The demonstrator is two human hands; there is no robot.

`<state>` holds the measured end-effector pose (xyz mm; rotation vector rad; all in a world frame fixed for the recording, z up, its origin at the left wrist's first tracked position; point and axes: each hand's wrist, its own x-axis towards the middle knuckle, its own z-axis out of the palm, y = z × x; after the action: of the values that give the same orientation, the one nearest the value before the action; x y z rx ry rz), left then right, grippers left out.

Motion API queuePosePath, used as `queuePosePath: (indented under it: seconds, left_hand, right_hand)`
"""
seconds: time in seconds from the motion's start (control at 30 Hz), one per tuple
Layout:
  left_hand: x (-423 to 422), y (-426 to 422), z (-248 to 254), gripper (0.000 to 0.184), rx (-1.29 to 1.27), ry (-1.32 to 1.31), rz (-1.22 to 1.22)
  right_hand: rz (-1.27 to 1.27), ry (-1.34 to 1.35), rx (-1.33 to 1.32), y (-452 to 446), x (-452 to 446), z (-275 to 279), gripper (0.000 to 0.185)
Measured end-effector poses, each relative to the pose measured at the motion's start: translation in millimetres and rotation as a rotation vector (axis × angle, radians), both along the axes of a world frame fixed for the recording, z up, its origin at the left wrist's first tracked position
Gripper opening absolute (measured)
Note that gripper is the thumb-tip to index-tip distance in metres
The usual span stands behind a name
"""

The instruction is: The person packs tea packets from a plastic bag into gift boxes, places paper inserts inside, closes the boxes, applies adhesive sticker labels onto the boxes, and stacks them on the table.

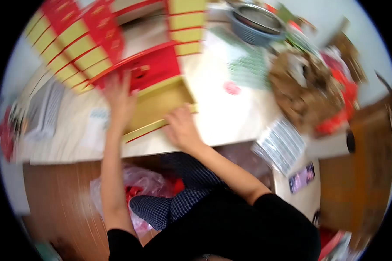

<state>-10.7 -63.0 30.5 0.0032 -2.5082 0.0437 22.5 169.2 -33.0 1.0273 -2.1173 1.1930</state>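
A shallow box with a yellow inside (159, 102) lies on the table in front of me, with a red panel (154, 69) along its far side. My left hand (119, 93) is at the left end of the red panel, fingers spread and blurred. Over the near right edge of the box rests my right hand (182, 126); its fingers are bent on the rim, and the thumb is hard to make out. Stacks of red and yellow boxes (76, 43) stand just beyond, with another stack (187, 21) behind the box.
A blue-grey basket with a sieve (255, 26) stands at the back. Crumpled brown paper (298, 93) lies on the right, near a plastic-wrapped pack (282, 145) and a phone (302, 178). A grey object (45, 108) is at the left; plastic bags (146, 180) lie below the table edge.
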Motion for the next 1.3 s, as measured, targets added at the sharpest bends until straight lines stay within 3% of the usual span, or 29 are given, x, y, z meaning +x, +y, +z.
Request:
queuePosePath:
  seconds: [0.07,0.3,0.4,0.53,0.63,0.8,0.97,1.0,1.2,1.27,1.3]
  left_hand:
    - [-9.8,-4.7,-10.2,0.065,0.004,0.012,0.043]
    - [-26.3,-17.2,-18.3,0.057,0.238,-0.457,0.094]
    - [-19.6,-17.0,-17.6,0.057,0.273,-0.435,0.074]
    - [24.0,-23.1,-12.6,0.042,0.535,-0.181,-0.042]
    - [106.8,-21.5,-10.2,0.034,0.662,0.083,0.011]
    - [274.9,-14.7,-84.4,0.024,0.880,0.290,0.406]
    - [406.4,41.3,-180.1,0.023,1.172,0.501,0.886]
    - [424.3,57.3,-192.7,0.023,1.227,0.593,0.963]
    - [462.2,110.1,-218.0,0.024,1.410,0.876,1.169]
    - [468.0,108.0,-227.2,0.024,1.458,0.870,1.168]
    - [468.8,104.1,-229.5,0.024,1.478,0.858,1.197]
  right_hand:
    - [-0.047,0.014,0.098,1.0,-1.1,3.9,0.032]
    - [-0.076,-0.040,0.187,-0.9,-5.9,6.9,0.034]
    - [-0.074,-0.046,0.202,-0.3,-5.5,9.0,0.035]
    - [-0.057,-0.058,0.226,1.1,-5.9,8.7,0.036]
    - [-0.030,-0.056,0.193,-0.5,-5.5,9.5,0.036]
    - [0.130,0.041,0.165,2.7,0.7,5.1,0.031]
    - [0.519,-0.127,-0.075,-46.6,39.0,-23.2,0.025]
    - [0.615,-0.270,-0.097,-64.8,55.4,-30.2,0.022]
    - [1.037,-0.363,0.380,-181.3,105.3,-114.0,0.020]
    - [1.096,-0.556,0.568,-216.8,127.1,-157.3,0.020]
    - [1.087,-0.732,0.703,-233.6,136.5,-183.8,0.032]
